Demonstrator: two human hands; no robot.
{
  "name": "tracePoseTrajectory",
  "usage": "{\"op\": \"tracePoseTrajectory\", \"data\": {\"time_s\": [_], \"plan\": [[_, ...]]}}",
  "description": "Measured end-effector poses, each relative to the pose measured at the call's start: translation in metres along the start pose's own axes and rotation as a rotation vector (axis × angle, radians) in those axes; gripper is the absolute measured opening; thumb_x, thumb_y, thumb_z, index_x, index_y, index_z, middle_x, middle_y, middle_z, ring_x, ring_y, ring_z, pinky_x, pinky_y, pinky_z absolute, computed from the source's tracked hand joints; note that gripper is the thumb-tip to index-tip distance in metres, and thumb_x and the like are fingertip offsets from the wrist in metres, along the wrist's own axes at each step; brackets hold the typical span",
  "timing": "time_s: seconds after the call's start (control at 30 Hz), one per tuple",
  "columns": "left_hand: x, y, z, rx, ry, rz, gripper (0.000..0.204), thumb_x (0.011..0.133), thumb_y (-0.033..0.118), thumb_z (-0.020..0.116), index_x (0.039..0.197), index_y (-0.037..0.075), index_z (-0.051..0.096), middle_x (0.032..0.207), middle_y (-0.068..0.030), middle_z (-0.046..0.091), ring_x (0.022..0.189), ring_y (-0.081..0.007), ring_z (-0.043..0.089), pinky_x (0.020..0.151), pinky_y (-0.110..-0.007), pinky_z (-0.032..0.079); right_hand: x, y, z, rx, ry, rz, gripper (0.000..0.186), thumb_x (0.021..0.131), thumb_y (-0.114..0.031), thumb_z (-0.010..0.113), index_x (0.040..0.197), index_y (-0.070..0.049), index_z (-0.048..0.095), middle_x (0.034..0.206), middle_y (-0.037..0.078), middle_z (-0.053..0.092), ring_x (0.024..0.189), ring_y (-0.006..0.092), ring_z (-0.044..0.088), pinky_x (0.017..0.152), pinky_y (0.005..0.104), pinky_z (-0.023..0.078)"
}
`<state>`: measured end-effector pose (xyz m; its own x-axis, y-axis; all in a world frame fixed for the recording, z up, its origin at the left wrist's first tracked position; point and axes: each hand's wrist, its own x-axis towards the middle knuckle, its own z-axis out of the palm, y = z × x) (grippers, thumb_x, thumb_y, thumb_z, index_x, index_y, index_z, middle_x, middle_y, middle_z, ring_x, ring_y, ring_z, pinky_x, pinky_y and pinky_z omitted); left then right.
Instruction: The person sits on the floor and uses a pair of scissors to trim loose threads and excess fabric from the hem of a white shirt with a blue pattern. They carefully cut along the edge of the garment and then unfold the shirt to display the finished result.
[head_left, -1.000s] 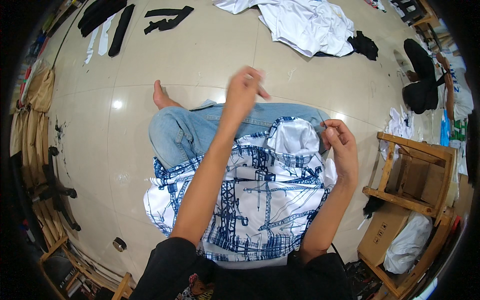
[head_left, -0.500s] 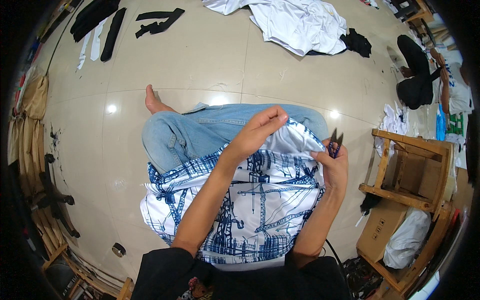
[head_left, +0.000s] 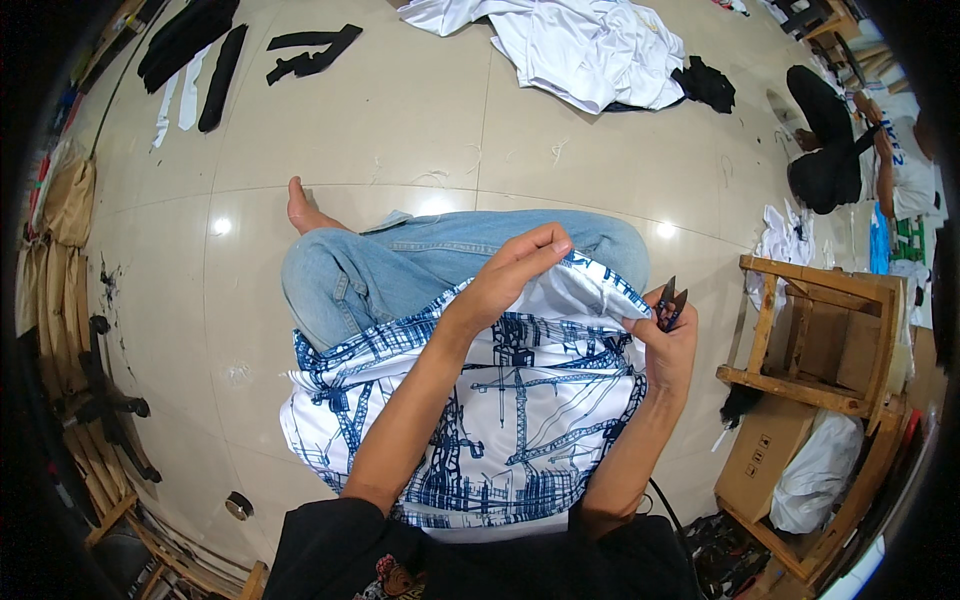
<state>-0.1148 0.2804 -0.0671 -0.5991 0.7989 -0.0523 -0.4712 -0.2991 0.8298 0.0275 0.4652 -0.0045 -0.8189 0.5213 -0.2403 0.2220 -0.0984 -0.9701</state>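
Note:
Across my lap lies a white fabric piece (head_left: 525,420) printed with blue cranes and scaffolding, perhaps a garment. My left hand (head_left: 510,272) pinches its far edge between thumb and fingers, and the plain white underside shows along the lifted hem. At the right end of that hem, my right hand (head_left: 670,345) grips the cloth between thumb and finger. Small dark thread snips (head_left: 669,303) are also held in the right hand, their blades pointing up and slightly apart. Part of their handle is hidden by my fingers.
White garments (head_left: 590,55) lie on the tiled floor ahead, black strips (head_left: 315,50) at far left. A wooden stool frame (head_left: 800,375) and a cardboard box (head_left: 765,455) stand to the right. Another person (head_left: 830,150) sits at far right. Loose threads dot the floor.
The snips have turned a little and their tips sit slightly lower. Both hands keep hold of the hem at nearly the same places.

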Motion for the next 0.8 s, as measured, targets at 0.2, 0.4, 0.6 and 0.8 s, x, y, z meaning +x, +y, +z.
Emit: {"op": "tracePoseTrajectory", "data": {"time_s": [0.2,0.4,0.6,0.8], "plan": [[-0.001,0.009,0.002,0.100,-0.003,0.035,0.016,0.096,0.019,0.064,0.100,0.004,0.062,0.088,0.0036,0.057,0.088,-0.0063,0.050,0.083,-0.024,0.040,0.002,0.003,0.000,0.120,-0.120,-0.056,0.023,0.072,-0.003,0.084,0.084,-0.002,0.064,0.084,0.001,0.063,0.071,0.0054,0.052,0.064,0.0191,0.037],[0.002,0.009,0.019,1.034,0.588,0.490,0.014,0.092,0.014,0.069,0.097,0.001,0.066,0.090,-0.0048,0.063,0.086,-0.0171,0.057,0.083,-0.029,0.044,-0.011,-0.004,0.014,-0.077,-0.079,-0.036,0.019,0.081,-0.008,0.081,0.087,-0.002,0.065,0.085,0.002,0.063,0.077,0.0076,0.056,0.069,0.0206,0.042],[-0.003,0.014,0.033,0.733,0.495,0.258,0.023,0.096,0.020,0.066,0.095,-0.003,0.068,0.083,-0.0093,0.065,0.078,-0.0209,0.061,0.077,-0.031,0.048,-0.005,0.011,0.038,-0.110,0.318,-0.026,0.024,0.085,-0.013,0.080,0.100,0.002,0.068,0.091,0.004,0.067,0.081,0.0080,0.059,0.072,0.0215,0.046],[0.022,0.004,0.032,0.495,0.461,-0.285,0.036,0.096,0.028,0.068,0.098,-0.008,0.068,0.085,-0.0135,0.069,0.076,-0.0175,0.063,0.072,-0.029,0.050,-0.009,0.018,0.046,-0.094,0.103,0.085,0.022,0.085,-0.010,0.079,0.099,0.006,0.072,0.088,0.006,0.072,0.078,0.0098,0.062,0.075,0.0226,0.049]]}}
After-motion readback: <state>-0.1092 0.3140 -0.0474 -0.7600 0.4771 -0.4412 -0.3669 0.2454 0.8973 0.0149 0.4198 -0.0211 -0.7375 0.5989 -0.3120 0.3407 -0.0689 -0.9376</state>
